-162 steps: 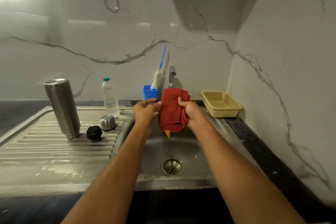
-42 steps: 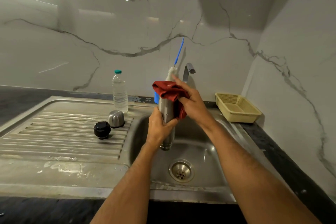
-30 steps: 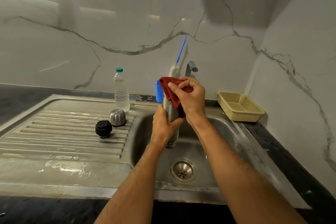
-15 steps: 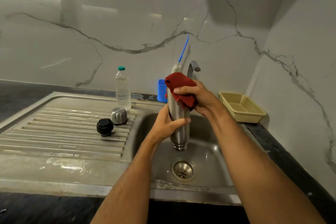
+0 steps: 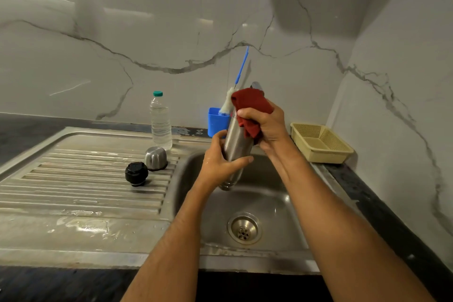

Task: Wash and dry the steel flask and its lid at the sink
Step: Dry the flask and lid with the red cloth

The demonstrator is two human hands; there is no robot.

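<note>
Drying stage: steel flask (image 5: 236, 147) held over the sink basin (image 5: 274, 203), leaning slightly. Left hand (image 5: 221, 163) has fingers curled round the lower body. Right hand (image 5: 266, 125) presses a red cloth (image 5: 252, 105) bunched on the upper end, fingers curled around it. Left of the basin on the drainboard (image 5: 73, 179): black stopper (image 5: 136, 173) and steel cap (image 5: 155, 158), untouched, probably not dried yet. Versus half a second ago: cloth sits higher on the top, flask tilted a bit more.

No text, label, brand or number can be read on anything around the sink (image 5: 186, 171).
</note>
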